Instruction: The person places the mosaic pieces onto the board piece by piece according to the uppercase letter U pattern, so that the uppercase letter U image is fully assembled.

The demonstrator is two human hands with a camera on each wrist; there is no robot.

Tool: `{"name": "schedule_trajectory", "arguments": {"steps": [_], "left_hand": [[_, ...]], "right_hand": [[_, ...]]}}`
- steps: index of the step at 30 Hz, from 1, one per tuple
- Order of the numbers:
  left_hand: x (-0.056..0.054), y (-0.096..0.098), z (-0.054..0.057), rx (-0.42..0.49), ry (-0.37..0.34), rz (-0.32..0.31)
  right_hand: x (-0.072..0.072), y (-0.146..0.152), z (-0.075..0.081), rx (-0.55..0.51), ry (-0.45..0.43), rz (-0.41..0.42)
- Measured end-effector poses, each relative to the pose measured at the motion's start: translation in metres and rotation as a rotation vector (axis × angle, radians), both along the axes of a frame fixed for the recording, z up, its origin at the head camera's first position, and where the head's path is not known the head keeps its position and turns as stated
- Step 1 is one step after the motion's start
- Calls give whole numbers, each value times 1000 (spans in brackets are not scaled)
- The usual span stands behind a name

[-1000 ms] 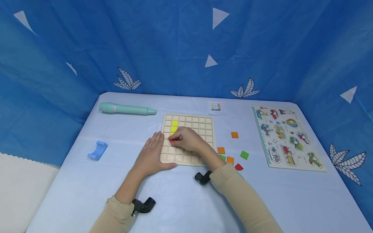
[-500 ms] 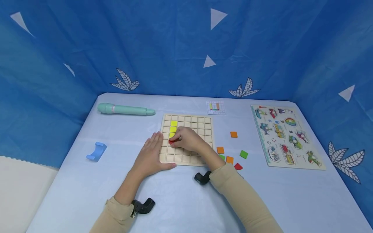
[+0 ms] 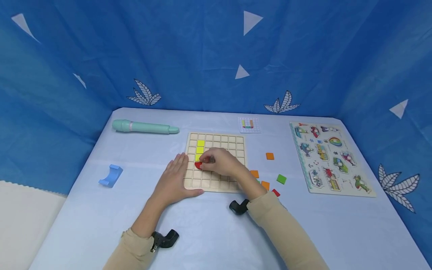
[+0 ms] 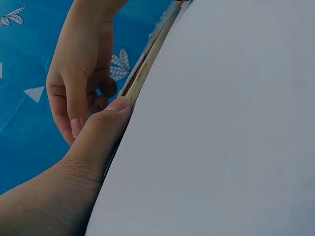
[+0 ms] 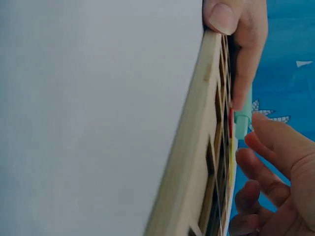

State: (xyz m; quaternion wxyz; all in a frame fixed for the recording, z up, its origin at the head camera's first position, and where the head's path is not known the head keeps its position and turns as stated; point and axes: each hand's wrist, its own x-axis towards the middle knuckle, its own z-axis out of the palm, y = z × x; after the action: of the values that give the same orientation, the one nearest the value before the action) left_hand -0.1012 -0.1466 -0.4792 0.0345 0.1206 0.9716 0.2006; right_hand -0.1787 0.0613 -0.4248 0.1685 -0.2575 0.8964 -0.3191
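Tabletop (image 3: 209,232) pale, perhaps cloth, under grid board (image 3: 206,180), blue drapes (image 3: 202,48) behind

A slim mint-green tube (image 3: 148,127), its thicker end pointing toward nine o'clock, lies at ten o'clock on a white-covered table (image 3: 209,236). At nine o'clock rests a small, light-blue curved piece (image 3: 113,174). Between two and three o'clock, a pale rectangular picture board (image 3: 328,154) displays colorful vehicles and a striped balloon. At twelve o'clock hangs a bright blue fabric backdrop (image 3: 189,48), printed with white triangles (image 3: 251,21) and black-outlined white leaf clusters (image 3: 144,94), two of them at eleven and one o'clock.
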Motion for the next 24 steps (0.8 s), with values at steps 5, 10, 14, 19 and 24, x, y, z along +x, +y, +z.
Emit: {"name": "schedule_trajectory", "arguments": {"steps": [5, 10, 14, 19, 24], "left_hand": [[0, 1, 1, -1, -7, 7], [1, 2, 3, 1, -13, 12], [1, 3, 3, 4, -14, 14], [1, 4, 3, 7, -9, 15], [2, 4, 3, 19, 2, 16]], "right_hand": [[4, 13, 8, 0, -4, -5], [9, 30, 17, 5, -17, -15], [14, 48, 21, 7, -13, -44], [20, 76, 25, -3, 1, -87], [26, 104, 24, -10, -10, -133]]}}
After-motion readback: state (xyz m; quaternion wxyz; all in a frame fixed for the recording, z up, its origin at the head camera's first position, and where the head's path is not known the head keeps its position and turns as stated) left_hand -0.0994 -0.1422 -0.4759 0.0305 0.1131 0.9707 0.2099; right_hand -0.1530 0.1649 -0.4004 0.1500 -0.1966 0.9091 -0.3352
